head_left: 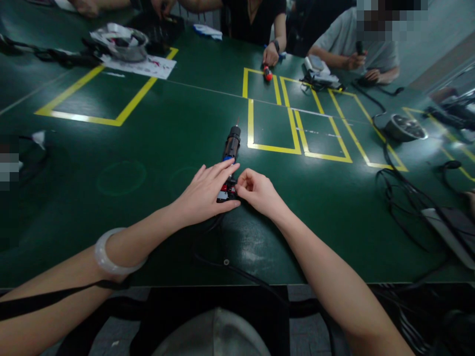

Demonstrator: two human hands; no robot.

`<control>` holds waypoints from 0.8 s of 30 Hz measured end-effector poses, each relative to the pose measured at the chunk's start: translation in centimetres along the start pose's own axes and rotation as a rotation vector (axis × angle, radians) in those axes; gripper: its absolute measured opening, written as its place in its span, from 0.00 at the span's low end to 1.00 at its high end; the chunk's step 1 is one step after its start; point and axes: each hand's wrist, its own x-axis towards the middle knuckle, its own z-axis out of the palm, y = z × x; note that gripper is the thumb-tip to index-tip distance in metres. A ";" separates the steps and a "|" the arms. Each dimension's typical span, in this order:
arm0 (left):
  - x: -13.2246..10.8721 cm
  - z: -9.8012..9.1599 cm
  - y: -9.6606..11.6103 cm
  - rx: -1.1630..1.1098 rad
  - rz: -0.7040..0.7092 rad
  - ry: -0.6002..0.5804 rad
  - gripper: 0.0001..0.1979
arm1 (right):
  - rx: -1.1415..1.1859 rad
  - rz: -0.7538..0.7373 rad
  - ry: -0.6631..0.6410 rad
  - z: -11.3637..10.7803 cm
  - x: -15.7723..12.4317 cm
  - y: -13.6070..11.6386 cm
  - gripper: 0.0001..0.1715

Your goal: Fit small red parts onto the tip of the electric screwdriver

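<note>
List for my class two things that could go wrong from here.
The cord crosses the near edge of the table, so a snag there might tug it. The driver has a bare bit, which could scratch or jab if it swings under the left hand.

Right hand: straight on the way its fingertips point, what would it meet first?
Likely the electric screwdriver, at its rear end by the left hand; depth is unclear, contact possible already.
</note>
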 end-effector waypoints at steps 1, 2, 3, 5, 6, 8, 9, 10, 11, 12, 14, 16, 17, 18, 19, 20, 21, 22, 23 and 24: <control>0.0 0.0 0.0 -0.002 0.000 0.001 0.42 | -0.019 -0.003 0.003 0.0 0.0 -0.1 0.04; 0.0 0.0 0.0 -0.004 0.001 0.005 0.42 | -0.036 -0.003 0.004 0.0 -0.1 -0.3 0.05; 0.0 0.1 -0.1 -0.008 0.005 0.012 0.43 | -0.053 -0.003 0.007 0.0 -0.1 -0.4 0.05; 0.0 0.2 -0.3 -0.023 0.011 0.037 0.44 | -0.082 -0.002 0.012 0.0 -0.1 -0.6 0.06; 0.0 0.2 -0.4 -0.032 0.011 0.050 0.45 | -0.093 0.000 0.012 0.0 -0.2 -0.6 0.06; 0.0 0.4 -0.5 -0.049 0.002 0.068 0.47 | -0.099 0.004 0.013 0.0 -0.2 -0.6 0.07; 0.0 0.4 -0.6 -0.054 -0.006 0.069 0.48 | -0.093 0.007 0.013 0.0 -0.2 -0.5 0.07; 0.0 0.4 -0.6 -0.057 -0.015 0.066 0.48 | -0.082 0.009 0.012 0.0 -0.2 -0.4 0.07; 0.0 0.4 -0.6 -0.057 -0.023 0.059 0.48 | -0.068 0.009 0.011 0.1 -0.2 -0.3 0.07; 0.0 0.4 -0.6 -0.057 -0.031 0.053 0.48 | -0.055 0.010 0.008 0.1 -0.2 -0.3 0.07; 0.1 0.4 -0.5 -0.056 -0.041 0.042 0.48 | -0.028 0.008 0.000 0.2 -0.1 -0.1 0.07; 0.1 0.4 -0.4 -0.054 -0.045 0.037 0.48 | 0.001 -0.001 -0.010 0.3 -0.1 -0.1 0.07; 0.1 0.4 -0.4 -0.051 -0.046 0.037 0.48 | 0.012 -0.006 -0.018 0.3 -0.1 -0.1 0.07; 0.1 0.5 -0.4 -0.046 -0.047 0.038 0.48 | 0.020 -0.014 -0.025 0.3 -0.1 -0.1 0.07; 0.0 0.5 -0.5 -0.042 -0.049 0.039 0.48 | 0.024 -0.022 -0.030 0.3 -0.1 -0.2 0.07; 0.0 0.5 -0.5 -0.039 -0.051 0.041 0.48 | 0.028 -0.030 -0.032 0.3 -0.2 -0.2 0.06; 0.0 0.5 -0.4 -0.037 -0.050 0.041 0.47 | 0.032 -0.038 -0.032 0.3 -0.2 -0.1 0.05; 0.0 0.5 -0.4 -0.037 -0.048 0.041 0.46 | 0.039 -0.047 -0.030 0.3 -0.2 -0.1 0.05; 0.1 0.4 -0.3 -0.036 -0.047 0.038 0.45 | 0.049 -0.057 -0.029 0.3 -0.2 -0.1 0.05; 0.1 0.3 -0.2 -0.036 -0.047 0.034 0.43 | 0.059 -0.067 -0.030 0.3 -0.3 -0.1 0.07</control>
